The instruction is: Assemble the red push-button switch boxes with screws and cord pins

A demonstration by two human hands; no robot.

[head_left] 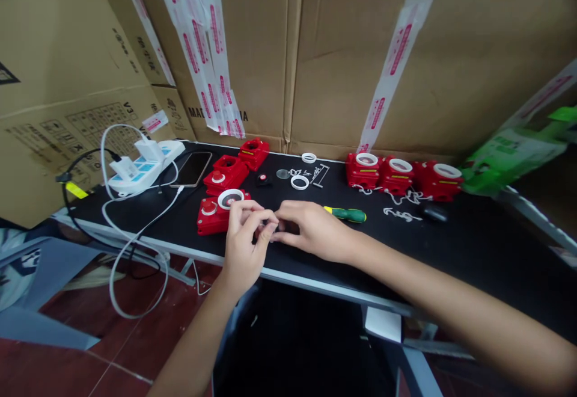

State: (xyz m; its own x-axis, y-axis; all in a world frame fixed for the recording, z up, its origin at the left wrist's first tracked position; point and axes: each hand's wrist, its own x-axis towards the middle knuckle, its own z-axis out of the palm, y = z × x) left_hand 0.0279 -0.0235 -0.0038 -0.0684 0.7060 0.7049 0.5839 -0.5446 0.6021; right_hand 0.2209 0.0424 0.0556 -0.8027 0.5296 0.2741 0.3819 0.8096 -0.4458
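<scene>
My left hand (247, 237) and my right hand (311, 228) meet over the front of the black table, fingertips pinched together around something small that I cannot make out. Just behind my left hand lies a red housing (214, 219) with a red knob and a white ring (231, 198) around its round opening. A screwdriver (349, 213) with a green and yellow handle lies behind my right hand, its front end hidden by the hand. Further back are a loose white ring (300, 182), a clear round disc (283, 174) and several small metal parts (320, 175).
Two more red housings (225, 171) stand at back left, near a phone (193, 169) and a white power strip (157, 168) with looping cables. Three red housings (363, 170) with white rings stand at back right, by white cords (401, 215) and a green bag (505, 156). Cardboard (324, 72) walls the back.
</scene>
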